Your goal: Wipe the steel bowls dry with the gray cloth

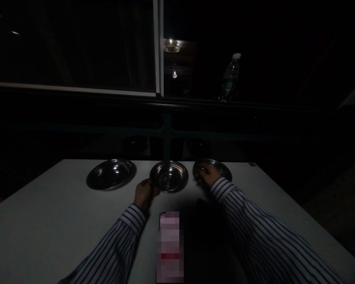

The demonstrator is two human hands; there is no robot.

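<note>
Middle steel dish [169,176] sits near the far edge of the white table [47,225], between two other dishes. The person's left hand [144,195] is at its near-left rim with the fingers curled in, apparently to steady it from the side and leave its inside uncovered; whether they pinch the rim or only touch it, I cannot tell. The right hand [207,174] is over the near-left part of the right dish [224,169], fingers bent downward; the dark hides whether they grasp anything. The left dish [110,174] stands apart from both hands. Set in a row, the three seem spaced so that a hand fits between them.

Nearer the body, a phone [169,248], its screen blurred out, lies between the forearms, so it takes up the middle of the near side. The right striped sleeve [254,221] stretches across the table's right half, with deep shadow beside it. Beyond the table, a bottle [230,77] stands near a pale window frame [159,47].
</note>
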